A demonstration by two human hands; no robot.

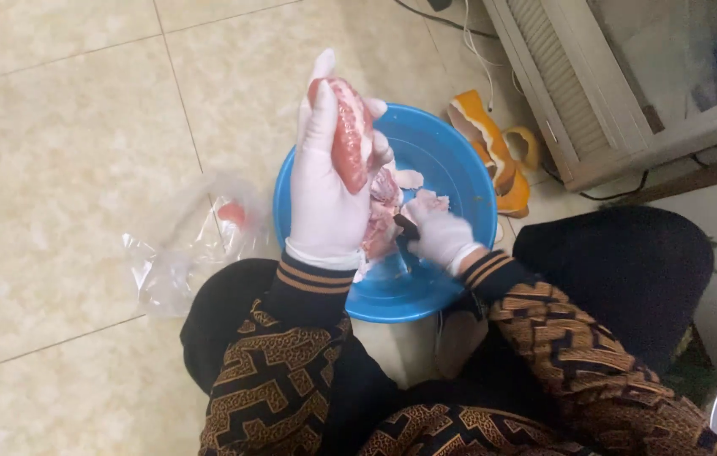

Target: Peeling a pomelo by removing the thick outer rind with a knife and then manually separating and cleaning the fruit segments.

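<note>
We see the left hand (324, 190), in a white glove, with fingers closed around a long piece of raw meat (350, 139), held upright above the blue basin (460, 169) on the tiled floor (62, 127). The right hand (441, 235), also gloved, grips a dark handle; its fingers are curled shut. A plastic bag (189, 245) lies beside the basin.

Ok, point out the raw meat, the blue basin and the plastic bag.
raw meat (348, 139), head view, pink upper slab.
blue basin (460, 169), head view, bare inner wall.
plastic bag (177, 262), head view, crumpled clear middle.
</note>
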